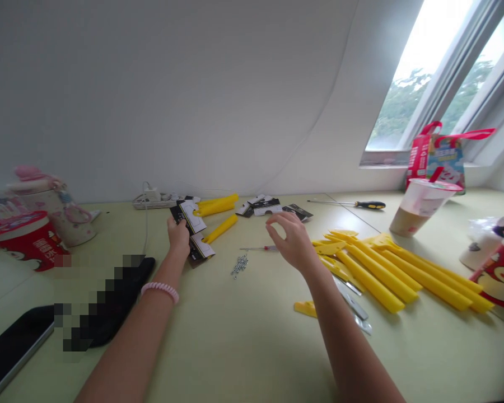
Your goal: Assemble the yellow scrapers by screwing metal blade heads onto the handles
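Note:
My left hand is closed around the edge of a black-and-white card sleeve with a yellow handle sticking out of it. Just below lies another card sleeve with its own yellow handle. My right hand hovers over the table, thumb and index finger curved toward each other around a gap, with nothing visible in it. Under and beside it lies a small screwdriver, its handle end partly hidden. A little pile of screws sits between my hands.
Several yellow scraper-like handles lie at right, with metal blades partly behind my forearm. Loose cards and a larger screwdriver lie near the wall. A drink cup stands at right; a red tub and phone at left.

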Demonstrator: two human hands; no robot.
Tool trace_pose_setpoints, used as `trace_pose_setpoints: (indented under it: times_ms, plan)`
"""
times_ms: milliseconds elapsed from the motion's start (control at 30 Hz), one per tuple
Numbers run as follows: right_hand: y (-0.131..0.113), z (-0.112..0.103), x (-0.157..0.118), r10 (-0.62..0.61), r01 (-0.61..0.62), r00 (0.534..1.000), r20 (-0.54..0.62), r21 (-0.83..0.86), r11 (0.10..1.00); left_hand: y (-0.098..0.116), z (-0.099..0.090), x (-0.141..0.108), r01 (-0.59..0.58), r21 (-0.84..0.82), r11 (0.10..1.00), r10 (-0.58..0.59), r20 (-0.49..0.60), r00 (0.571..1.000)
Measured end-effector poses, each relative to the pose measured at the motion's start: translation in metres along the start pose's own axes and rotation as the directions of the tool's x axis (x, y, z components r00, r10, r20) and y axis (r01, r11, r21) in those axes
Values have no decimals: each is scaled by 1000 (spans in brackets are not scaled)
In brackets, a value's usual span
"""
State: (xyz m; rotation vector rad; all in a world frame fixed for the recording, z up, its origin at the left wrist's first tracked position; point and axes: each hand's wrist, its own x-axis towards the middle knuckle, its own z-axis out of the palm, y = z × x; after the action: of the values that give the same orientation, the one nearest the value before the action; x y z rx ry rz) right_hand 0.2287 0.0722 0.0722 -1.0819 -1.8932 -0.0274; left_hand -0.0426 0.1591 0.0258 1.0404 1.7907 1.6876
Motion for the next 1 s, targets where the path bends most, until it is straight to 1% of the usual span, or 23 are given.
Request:
trace_pose_setpoints:
  times_ms: [33,100,200,267,333,367,400,433,467,533,600,633,700,767,800,833,900,933,1000]
  plan:
    - [0,2,0,2,-2,1000,20,2,1000,-3,1,8,2,2,1000,-2,-39,999]
    - [1,5,-2,11,-11,998,60,1,1000,-7,4,21,-10,86,996,15,-62,998]
    - [4,10,-3,21,-22,994,106,10,1000,-12,6,34,-39,318,947,55,-41,998]
    - [6,13,-4,22,-25,992,125,18,1000,-15,6,38,-24,436,900,38,-23,999]
    - [7,14,-5,25,-28,990,140,20,999,-19,5,38,6,494,870,8,-26,1000]
    - [7,15,-5,30,-33,989,146,17,999,-20,5,36,7,517,856,14,-36,999]
    - [7,15,-5,36,-38,988,151,14,999,-21,4,33,-12,549,836,46,-49,998]
    - [7,15,-5,39,-42,987,155,13,999,-21,4,30,-49,589,806,105,-61,993]
    - [6,14,-5,41,-44,986,160,14,999,-20,4,26,-97,638,764,179,-65,982]
    - [6,14,-5,39,-43,985,170,21,999,-16,4,18,-190,722,665,319,-45,947]
    - [6,14,-5,35,-41,983,178,31,999,-9,3,9,-275,778,566,378,51,924]
    - [7,15,-5,34,-41,983,180,35,999,-5,2,5,-314,797,517,380,115,918]
    - [8,15,-5,36,-44,982,184,38,998,2,-1,-3,-367,823,433,353,220,909]
    - [10,16,-6,44,-52,980,194,37,998,9,-3,-9,-400,842,362,281,310,908]
    - [10,17,-6,49,-57,979,199,36,998,11,-4,-11,-418,843,339,221,360,906]
    - [11,17,-7,53,-62,978,204,36,997,14,-5,-12,-434,839,328,148,408,901]
    - [12,18,-8,62,-71,975,214,37,997,16,-8,-13,-457,826,331,11,481,877]
    - [12,19,-9,66,-76,973,220,36,996,17,-9,-12,-463,818,341,-42,505,862]
    - [13,19,-9,75,-85,970,230,33,996,17,-11,-12,-480,798,363,-98,545,832]
